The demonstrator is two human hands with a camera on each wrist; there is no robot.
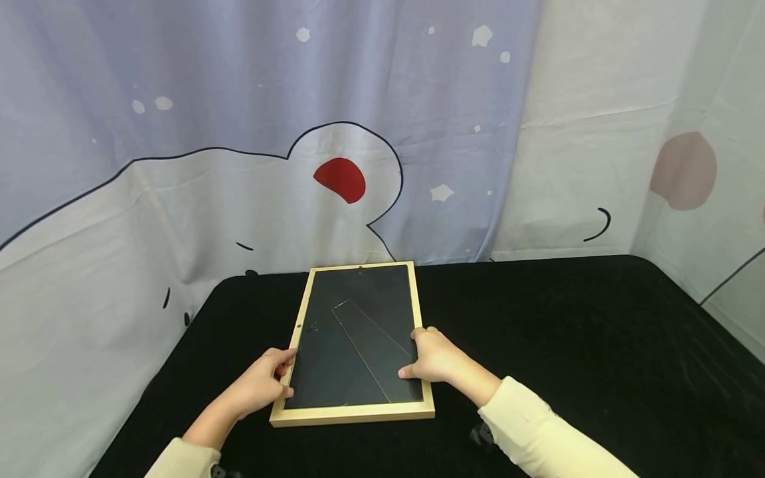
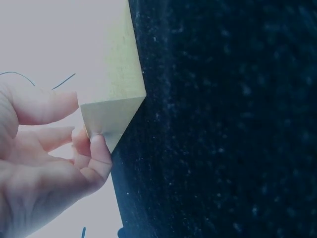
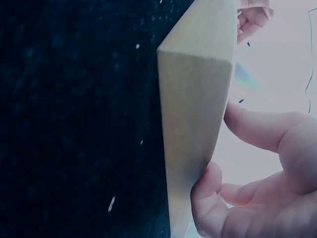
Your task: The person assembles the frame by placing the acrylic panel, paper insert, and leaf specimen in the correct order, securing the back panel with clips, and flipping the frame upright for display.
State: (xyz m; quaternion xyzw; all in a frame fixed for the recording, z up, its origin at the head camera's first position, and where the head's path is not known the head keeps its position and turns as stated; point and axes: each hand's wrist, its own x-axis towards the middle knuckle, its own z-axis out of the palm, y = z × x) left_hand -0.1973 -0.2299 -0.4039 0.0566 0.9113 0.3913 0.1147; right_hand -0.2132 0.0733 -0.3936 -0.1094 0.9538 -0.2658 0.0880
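A light wooden picture frame (image 1: 358, 415) lies on the table with its black back panel (image 1: 317, 285) facing up. A slim stand flap (image 1: 367, 345), marked by a thin pale outline, slants across that panel. My left hand (image 1: 257, 385) grips the frame's left side near the front corner, thumb over the top and fingers along the outer side. On the right side, my right hand (image 1: 439, 358) holds the frame with its thumb reaching onto the panel. The right wrist view shows curled fingers (image 3: 208, 191) against the frame's outer side.
Black cloth (image 1: 538, 332) covers the table, stretching widest to the right of the frame. A printed curtain (image 1: 448, 119) hangs behind the far edge, close to the frame's far end. More pale curtain (image 1: 78, 332) borders the left side.
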